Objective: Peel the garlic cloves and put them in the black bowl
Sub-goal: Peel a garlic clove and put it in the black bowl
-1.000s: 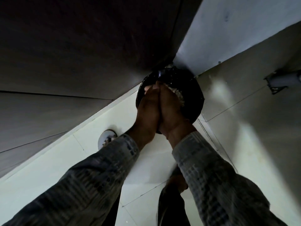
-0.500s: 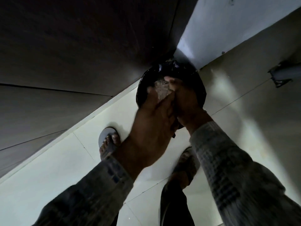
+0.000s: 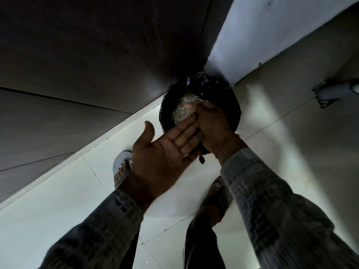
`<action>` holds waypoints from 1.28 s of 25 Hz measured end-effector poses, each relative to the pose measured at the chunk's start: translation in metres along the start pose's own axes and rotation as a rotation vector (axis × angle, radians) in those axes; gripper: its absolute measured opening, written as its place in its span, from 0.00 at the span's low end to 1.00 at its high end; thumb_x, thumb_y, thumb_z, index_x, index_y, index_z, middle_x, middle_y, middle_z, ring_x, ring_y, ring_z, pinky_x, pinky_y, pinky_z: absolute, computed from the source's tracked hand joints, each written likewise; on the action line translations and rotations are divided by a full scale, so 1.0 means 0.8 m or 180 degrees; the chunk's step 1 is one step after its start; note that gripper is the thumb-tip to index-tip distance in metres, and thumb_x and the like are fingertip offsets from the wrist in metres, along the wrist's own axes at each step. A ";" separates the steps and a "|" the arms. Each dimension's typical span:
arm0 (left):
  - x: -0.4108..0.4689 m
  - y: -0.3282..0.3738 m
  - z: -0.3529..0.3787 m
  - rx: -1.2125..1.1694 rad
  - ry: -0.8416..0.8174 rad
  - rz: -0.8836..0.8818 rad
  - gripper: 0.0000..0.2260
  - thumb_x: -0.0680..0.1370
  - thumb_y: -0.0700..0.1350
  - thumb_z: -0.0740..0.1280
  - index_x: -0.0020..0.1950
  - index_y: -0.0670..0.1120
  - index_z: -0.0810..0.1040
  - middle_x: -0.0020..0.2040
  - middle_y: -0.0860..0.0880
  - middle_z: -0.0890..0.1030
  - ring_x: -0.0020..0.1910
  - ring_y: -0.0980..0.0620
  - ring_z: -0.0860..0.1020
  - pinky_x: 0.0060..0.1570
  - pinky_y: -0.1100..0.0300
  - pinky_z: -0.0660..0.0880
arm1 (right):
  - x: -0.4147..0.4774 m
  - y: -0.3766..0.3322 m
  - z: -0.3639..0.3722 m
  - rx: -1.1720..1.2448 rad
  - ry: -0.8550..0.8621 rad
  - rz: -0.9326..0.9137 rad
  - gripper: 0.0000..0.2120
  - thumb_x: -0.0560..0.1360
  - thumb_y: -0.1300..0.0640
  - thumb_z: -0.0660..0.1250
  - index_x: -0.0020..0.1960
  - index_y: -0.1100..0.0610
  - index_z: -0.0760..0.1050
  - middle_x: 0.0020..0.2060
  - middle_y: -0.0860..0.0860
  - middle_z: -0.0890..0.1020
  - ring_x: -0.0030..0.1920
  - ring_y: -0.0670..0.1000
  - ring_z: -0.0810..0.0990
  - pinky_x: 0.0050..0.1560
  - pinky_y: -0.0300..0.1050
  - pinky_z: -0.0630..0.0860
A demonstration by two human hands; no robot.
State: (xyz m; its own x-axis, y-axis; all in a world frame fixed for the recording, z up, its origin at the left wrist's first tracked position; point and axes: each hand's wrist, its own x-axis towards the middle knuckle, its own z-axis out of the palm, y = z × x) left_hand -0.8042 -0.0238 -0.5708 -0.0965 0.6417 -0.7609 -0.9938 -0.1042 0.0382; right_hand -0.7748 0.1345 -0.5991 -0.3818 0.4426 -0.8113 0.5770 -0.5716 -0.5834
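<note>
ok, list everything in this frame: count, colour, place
round container: 1, black, bag-lined, on the floor in the corner
papery scraps: a heap, pale, inside the container; probably garlic skins
floor tiles: several, white, underfoot
panels: several, dark, left of the container
wall: 1, pale, top right
pipe: 1, grey, bracketed, far right
sandals: 2, greyish, on the feet below the hands
sleeves: 2, grey check, on the forearms
left hand: 1, palm up, fingers straight, at the container's near rim
right hand: 1, palm down over the scraps, overlapping the left fingertips
</note>
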 end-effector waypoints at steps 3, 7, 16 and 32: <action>0.006 0.008 -0.012 -0.0043 -0.0386 0.0007 0.38 0.81 0.71 0.45 0.82 0.47 0.63 0.80 0.43 0.66 0.79 0.40 0.65 0.79 0.38 0.52 | -0.006 -0.011 -0.002 0.0002 -0.0018 0.0095 0.19 0.86 0.42 0.54 0.56 0.47 0.82 0.54 0.52 0.87 0.57 0.54 0.85 0.59 0.50 0.79; 0.021 0.031 0.044 0.0224 -0.0161 0.0162 0.34 0.81 0.67 0.56 0.83 0.51 0.61 0.74 0.42 0.75 0.70 0.40 0.76 0.73 0.41 0.69 | -0.087 0.025 0.025 -0.1983 -0.0566 -0.3438 0.19 0.82 0.52 0.56 0.68 0.53 0.78 0.68 0.43 0.78 0.70 0.41 0.73 0.74 0.46 0.65; 0.052 0.064 0.032 -0.0327 -0.0344 0.0144 0.40 0.80 0.74 0.47 0.77 0.46 0.71 0.71 0.39 0.77 0.71 0.34 0.74 0.67 0.33 0.72 | -0.055 0.027 0.008 -0.2960 -0.0439 -0.3804 0.31 0.83 0.43 0.57 0.80 0.61 0.62 0.80 0.60 0.61 0.81 0.57 0.57 0.78 0.61 0.59; 0.076 0.064 0.044 0.0451 0.0542 -0.0011 0.34 0.86 0.62 0.47 0.75 0.37 0.71 0.63 0.46 0.83 0.66 0.45 0.80 0.69 0.46 0.72 | -0.059 0.019 -0.026 -0.3692 -0.0791 -0.3924 0.40 0.71 0.62 0.67 0.81 0.60 0.57 0.81 0.60 0.58 0.82 0.59 0.55 0.78 0.64 0.57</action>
State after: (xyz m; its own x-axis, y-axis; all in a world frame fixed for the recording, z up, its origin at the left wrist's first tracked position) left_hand -0.8630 0.0368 -0.5920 -0.0943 0.5031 -0.8591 -0.9931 0.0133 0.1169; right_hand -0.7330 0.1194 -0.5691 -0.9995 0.0298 0.0129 0.0167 0.8129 -0.5822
